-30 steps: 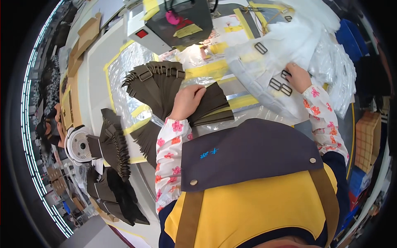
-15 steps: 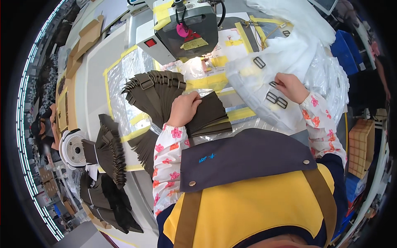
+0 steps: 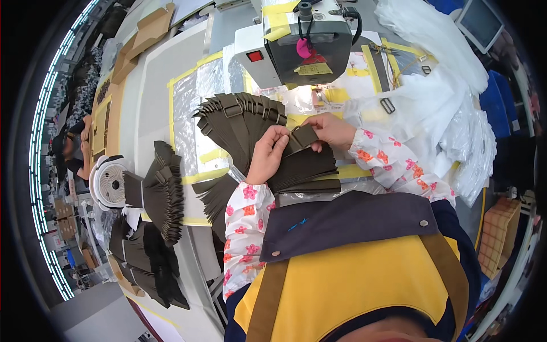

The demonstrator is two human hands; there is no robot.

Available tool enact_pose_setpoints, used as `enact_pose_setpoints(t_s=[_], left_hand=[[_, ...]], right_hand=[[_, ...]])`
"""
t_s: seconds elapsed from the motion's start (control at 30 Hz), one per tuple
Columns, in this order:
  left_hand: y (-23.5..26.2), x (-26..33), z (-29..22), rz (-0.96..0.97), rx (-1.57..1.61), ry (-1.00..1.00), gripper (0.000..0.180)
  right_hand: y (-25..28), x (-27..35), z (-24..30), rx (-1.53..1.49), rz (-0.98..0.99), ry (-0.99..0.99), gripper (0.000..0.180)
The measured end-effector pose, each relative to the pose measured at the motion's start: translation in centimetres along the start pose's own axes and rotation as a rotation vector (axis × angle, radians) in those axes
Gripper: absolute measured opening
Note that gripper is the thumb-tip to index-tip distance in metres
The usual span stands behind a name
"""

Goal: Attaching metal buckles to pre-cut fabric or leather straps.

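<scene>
My left hand (image 3: 268, 153) and my right hand (image 3: 330, 130) meet over a dark olive strap piece (image 3: 303, 137) and both pinch it, just in front of a grey sewing machine (image 3: 296, 43). Under my hands lies a stack of the same dark strap pieces (image 3: 305, 171). A fanned row of strap pieces with buckles (image 3: 239, 117) spreads out to the left of my left hand.
White plastic bags (image 3: 439, 108) holding metal buckles (image 3: 387, 105) lie to the right. More dark strap pieces are piled at the table's left edge (image 3: 162, 191), beside a small white fan (image 3: 108, 182). Cardboard boxes (image 3: 142, 37) stand at the back left.
My right hand has come back from the plastic bags on the right to meet my left hand. Both now grip one strap piece over the stack.
</scene>
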State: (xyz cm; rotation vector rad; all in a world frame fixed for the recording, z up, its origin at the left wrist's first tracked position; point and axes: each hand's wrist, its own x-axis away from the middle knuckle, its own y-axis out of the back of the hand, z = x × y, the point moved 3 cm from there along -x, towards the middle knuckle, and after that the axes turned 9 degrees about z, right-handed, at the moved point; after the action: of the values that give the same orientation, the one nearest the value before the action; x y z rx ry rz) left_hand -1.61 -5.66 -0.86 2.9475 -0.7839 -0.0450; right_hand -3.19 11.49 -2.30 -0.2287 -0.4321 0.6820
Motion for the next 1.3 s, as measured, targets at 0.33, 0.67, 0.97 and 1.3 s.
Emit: enact_pose_setpoints(t_s=[0.33, 0.67, 0.97, 1.3], left_hand=[[-0.1, -0.2, -3.8, -0.124, -0.813, -0.425, 0.011], [2.2, 2.0, -0.4, -0.073, -0.503, 0.165, 0.012], [1.9, 1.6, 0.4, -0.052, -0.028, 0.176, 0.026], [0.8, -1.9, -0.5, -0.422, -0.624, -0.118, 0.018]], right_hand=[[-1.0, -1.8, -0.5, 0.222, -0.093, -0.009, 0.012], [-2.0, -4.5, -2.9, 0.177, -0.01, -0.075, 0.014], [-1.7, -2.9, -1.2, 0.172, 0.017, 0.163, 0.012], [6.7, 6.2, 3.1, 1.001, -0.526, 0.249, 0.01]])
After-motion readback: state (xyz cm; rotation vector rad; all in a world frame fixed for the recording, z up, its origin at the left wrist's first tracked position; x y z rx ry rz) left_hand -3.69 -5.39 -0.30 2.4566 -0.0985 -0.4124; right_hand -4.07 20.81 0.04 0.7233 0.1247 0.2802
